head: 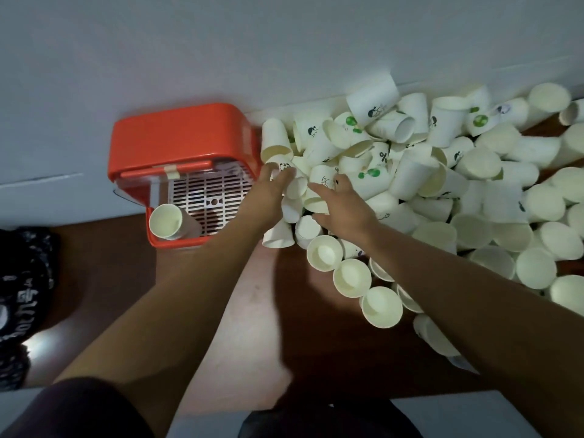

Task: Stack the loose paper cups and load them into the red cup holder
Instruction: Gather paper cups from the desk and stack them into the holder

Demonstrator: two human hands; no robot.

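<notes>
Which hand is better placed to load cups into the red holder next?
Left. The left hand touches the cup pile right beside the red holder; the right hand lies farther right and would likely need to reach across.

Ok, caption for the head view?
Left hand and right hand reach into paper cup pile beside red cup holder.

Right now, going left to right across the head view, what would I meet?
Dark patterned cloth → red plastic cup holder → left hand → right hand → pile of loose white paper cups, which runs on to the right edge.
</notes>
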